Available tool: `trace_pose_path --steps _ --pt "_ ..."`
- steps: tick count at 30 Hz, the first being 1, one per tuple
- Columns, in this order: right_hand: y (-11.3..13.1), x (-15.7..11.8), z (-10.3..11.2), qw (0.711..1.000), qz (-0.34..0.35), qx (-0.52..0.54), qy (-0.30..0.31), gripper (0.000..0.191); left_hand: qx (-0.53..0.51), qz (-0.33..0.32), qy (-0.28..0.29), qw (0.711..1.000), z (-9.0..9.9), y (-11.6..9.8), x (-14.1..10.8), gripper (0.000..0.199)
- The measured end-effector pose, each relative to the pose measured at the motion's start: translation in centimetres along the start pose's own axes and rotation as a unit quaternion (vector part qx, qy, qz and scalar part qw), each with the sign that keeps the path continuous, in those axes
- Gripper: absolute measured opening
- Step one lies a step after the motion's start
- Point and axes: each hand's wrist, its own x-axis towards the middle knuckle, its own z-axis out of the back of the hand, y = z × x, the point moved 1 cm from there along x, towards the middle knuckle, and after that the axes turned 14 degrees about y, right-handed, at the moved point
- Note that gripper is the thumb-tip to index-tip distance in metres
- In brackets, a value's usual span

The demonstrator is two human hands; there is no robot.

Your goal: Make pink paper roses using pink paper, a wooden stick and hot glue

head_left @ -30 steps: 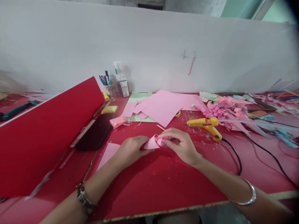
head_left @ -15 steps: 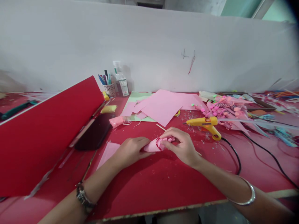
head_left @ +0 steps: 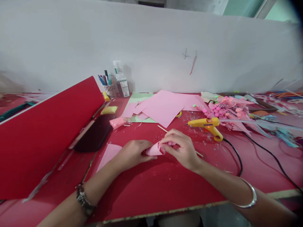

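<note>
Between my hands, just above the red tabletop (head_left: 151, 189), is a small rolled piece of pink paper (head_left: 154, 149) with a dark red edge. My left hand (head_left: 133, 153) is closed around its left end. At the other end, my right hand (head_left: 181, 148) pinches the crumpled pink part with thumb and fingers, which hide some of it. A thin wooden stick (head_left: 163, 129) lies behind my right hand, and a stick end (head_left: 199, 154) shows on its other side. Under my left forearm lies a flat pink paper piece (head_left: 109, 154).
A yellow glue gun (head_left: 205, 123) with a black cord lies at right, before a heap of pink decorations (head_left: 227, 108). Pink sheets (head_left: 163, 105) lie at the back. At left are a dark phone-like slab (head_left: 93, 135), a slanted red board (head_left: 52, 135), a pen cup (head_left: 110, 91) and a bottle (head_left: 123, 86).
My right fingers have closed further over the right end of the pink roll, covering more of its crumpled part. My left hand keeps its hold. The view has shifted slightly.
</note>
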Motion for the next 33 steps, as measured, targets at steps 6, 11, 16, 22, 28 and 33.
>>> trace_pose_path --steps 6,11,16,22,28,33 --pt "0.0 0.0 0.0 1.0 -0.005 -0.012 -0.006 0.005 -0.014 -0.005 0.014 1.0 0.0 -0.1 0.1 0.029" --pt "0.2 0.0 -0.2 1.0 -0.012 -0.012 -0.011 0.007 0.005 -0.006 0.01 1.0 -0.2 -0.4 0.1 0.03" --pt "0.5 -0.1 -0.3 1.0 -0.004 -0.011 0.016 0.008 -0.022 -0.023 0.017 0.999 -0.2 -0.4 0.0 0.028" --pt "0.4 0.0 0.4 0.998 0.011 -0.012 0.055 0.01 -0.038 -0.028 0.006 0.999 0.0 -0.4 -0.2 0.033" --pt "0.6 0.4 1.3 0.992 0.02 0.009 0.125 0.016 -0.045 -0.038 -0.011 0.998 0.3 -0.3 -0.3 0.033" --pt "0.5 0.5 1.5 0.991 0.03 0.02 0.126 0.016 -0.041 -0.038 -0.002 0.998 0.4 -0.3 -0.3 0.033"
